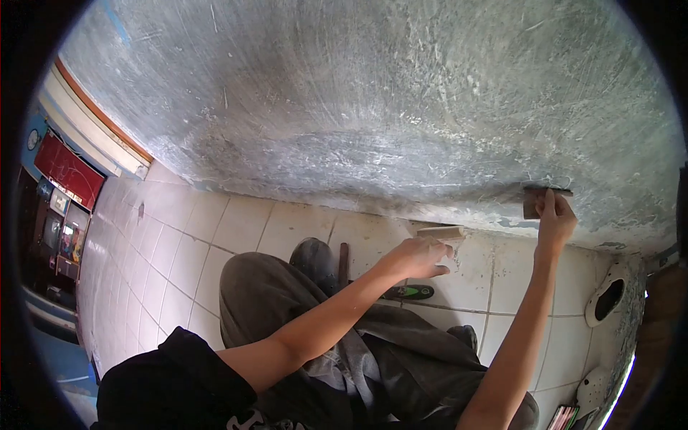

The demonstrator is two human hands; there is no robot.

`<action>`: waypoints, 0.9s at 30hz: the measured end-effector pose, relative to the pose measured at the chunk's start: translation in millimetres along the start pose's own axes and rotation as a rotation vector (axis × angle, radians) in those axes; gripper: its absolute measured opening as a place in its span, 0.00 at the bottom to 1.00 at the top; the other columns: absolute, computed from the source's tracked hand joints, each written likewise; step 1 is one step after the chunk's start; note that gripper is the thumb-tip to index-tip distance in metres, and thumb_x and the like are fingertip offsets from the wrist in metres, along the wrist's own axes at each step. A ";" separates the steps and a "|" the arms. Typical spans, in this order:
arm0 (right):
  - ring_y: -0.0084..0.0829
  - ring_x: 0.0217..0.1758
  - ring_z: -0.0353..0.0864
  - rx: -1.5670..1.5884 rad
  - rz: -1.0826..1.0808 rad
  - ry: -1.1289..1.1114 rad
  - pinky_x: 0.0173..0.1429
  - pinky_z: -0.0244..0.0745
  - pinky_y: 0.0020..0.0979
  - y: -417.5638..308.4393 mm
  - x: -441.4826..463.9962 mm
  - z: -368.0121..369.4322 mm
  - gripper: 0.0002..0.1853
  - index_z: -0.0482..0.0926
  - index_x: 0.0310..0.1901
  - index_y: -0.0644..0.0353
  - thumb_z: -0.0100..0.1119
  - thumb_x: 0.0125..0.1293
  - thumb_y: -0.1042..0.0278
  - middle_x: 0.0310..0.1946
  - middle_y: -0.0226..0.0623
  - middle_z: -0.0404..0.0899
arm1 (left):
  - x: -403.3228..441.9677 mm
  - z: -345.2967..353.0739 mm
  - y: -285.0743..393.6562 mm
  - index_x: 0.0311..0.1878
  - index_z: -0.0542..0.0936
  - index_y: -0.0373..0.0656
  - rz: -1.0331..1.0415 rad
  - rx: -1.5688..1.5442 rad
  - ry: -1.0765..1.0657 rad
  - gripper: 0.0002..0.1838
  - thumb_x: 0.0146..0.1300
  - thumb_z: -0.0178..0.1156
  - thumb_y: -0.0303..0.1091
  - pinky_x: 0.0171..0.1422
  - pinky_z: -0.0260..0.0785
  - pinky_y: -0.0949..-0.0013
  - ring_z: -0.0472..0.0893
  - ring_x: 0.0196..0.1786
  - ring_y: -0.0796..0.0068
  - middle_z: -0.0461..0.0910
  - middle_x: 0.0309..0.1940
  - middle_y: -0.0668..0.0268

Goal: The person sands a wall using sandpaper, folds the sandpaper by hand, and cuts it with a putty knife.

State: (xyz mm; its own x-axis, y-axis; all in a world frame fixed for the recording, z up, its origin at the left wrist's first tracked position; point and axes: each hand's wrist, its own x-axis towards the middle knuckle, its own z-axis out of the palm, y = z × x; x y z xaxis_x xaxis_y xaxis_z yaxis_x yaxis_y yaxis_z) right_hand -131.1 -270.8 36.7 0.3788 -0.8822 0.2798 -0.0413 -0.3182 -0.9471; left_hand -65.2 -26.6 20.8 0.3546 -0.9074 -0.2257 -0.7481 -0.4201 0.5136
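My right hand (556,216) grips a flat brown scraper (531,203) and holds it against the lower part of the grey, scuffed wall (344,107). Lower and to the left, my left hand (424,258) hovers over the tiled floor (287,228), thumb and fingers apart and nothing visible between them. Just beyond its knuckles, a pale, flat-edged piece (442,232) lies near the foot of the wall. Partly under my left forearm is a tool with a black and green handle (416,292). A brown stick-like handle (343,264) lies beside my shoe.
My bent legs (265,301) are close below my hands. At the right are a white clog-type shoe (609,301) and another pale shoe (590,390), with a bundle of thin sticks (563,417) nearby. A doorway edge and a red board (69,168) stand far left.
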 end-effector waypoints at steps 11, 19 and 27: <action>0.19 0.25 0.75 -0.124 -0.040 -0.102 0.30 0.70 0.20 3.9 -17.7 14.7 0.12 0.78 0.28 0.71 0.57 0.60 0.68 0.21 0.33 0.78 | 3.3 7.9 -6.0 0.47 0.74 0.46 0.024 0.010 0.054 0.19 0.55 0.59 0.46 0.46 0.71 0.60 0.77 0.44 0.61 0.79 0.38 0.63; 0.31 0.23 0.77 -0.062 0.041 -0.011 0.32 0.69 0.32 6.1 -14.5 17.1 0.13 0.79 0.27 0.67 0.57 0.55 0.63 0.20 0.42 0.78 | 6.0 9.4 -12.4 0.48 0.73 0.47 0.033 0.021 -0.003 0.19 0.58 0.56 0.47 0.45 0.70 0.60 0.78 0.42 0.59 0.78 0.38 0.60; 0.19 0.19 0.65 -0.176 -0.125 0.080 0.25 0.62 0.23 -4.4 -12.9 19.6 0.13 0.76 0.25 0.66 0.55 0.61 0.63 0.16 0.30 0.72 | 6.7 3.8 -7.7 0.50 0.73 0.47 0.003 0.006 -0.030 0.22 0.58 0.56 0.49 0.47 0.69 0.61 0.78 0.44 0.61 0.78 0.42 0.61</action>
State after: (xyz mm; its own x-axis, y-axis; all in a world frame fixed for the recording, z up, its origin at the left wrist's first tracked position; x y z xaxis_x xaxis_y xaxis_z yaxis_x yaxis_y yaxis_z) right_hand -117.6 -251.3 34.2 0.3172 -0.8545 0.4114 -0.1621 -0.4763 -0.8642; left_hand -59.2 -29.5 12.2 0.3353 -0.9085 -0.2494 -0.7525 -0.4176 0.5094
